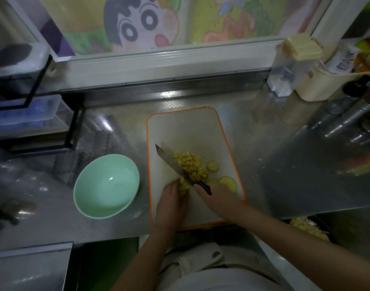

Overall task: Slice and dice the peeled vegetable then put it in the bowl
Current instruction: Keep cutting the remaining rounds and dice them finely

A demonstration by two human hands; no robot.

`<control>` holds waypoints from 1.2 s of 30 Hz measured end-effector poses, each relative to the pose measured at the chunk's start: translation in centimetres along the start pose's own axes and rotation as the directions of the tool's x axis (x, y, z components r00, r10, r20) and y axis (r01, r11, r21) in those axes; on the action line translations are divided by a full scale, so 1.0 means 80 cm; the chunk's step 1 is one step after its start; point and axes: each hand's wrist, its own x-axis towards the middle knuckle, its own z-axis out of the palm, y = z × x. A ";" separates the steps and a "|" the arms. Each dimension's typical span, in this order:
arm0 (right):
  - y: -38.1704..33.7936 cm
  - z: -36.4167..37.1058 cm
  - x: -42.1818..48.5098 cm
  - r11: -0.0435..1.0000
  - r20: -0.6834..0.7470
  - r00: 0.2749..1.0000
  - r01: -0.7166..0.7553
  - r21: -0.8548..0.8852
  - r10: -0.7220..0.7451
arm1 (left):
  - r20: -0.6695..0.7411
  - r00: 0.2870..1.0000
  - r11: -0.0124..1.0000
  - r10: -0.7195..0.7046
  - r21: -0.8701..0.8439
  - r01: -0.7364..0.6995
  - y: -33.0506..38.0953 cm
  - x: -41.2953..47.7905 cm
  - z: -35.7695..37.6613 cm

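Note:
A white cutting board [186,127] with an orange rim lies on the steel counter. On it sits a pile of yellow diced vegetable [192,164]. My right hand [217,196] grips the black handle of a knife [171,160], whose blade rests against the pile's left side, tip pointing far-left. My left hand [171,202] holds a strip of the vegetable [184,186] by the blade's heel. Two round slices [213,165] [229,182] lie to the right of the pile. An empty pale green bowl [106,185] stands left of the board.
A black rack with clear boxes [31,120] stands at the far left. A clear container [289,66] and a cream tub [326,85] stand at the back right. A dark pan with yellow scraps [309,229] sits below the counter's right front edge.

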 end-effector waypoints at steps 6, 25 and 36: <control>-0.004 0.004 -0.017 0.993 0.045 0.994 -0.094 -0.068 0.098 | 0.010 1.000 0.999 0.023 0.047 -0.023 -0.001 -0.002 -0.007; -0.010 0.015 -0.027 0.981 0.012 0.994 -0.108 -0.158 0.112 | -0.039 0.999 0.998 0.035 0.062 -0.033 -0.002 -0.001 0.000; -0.007 0.031 -0.009 0.985 -0.034 0.995 -0.100 -0.141 0.096 | -0.045 0.997 0.998 0.054 0.038 -0.053 -0.002 0.002 -0.002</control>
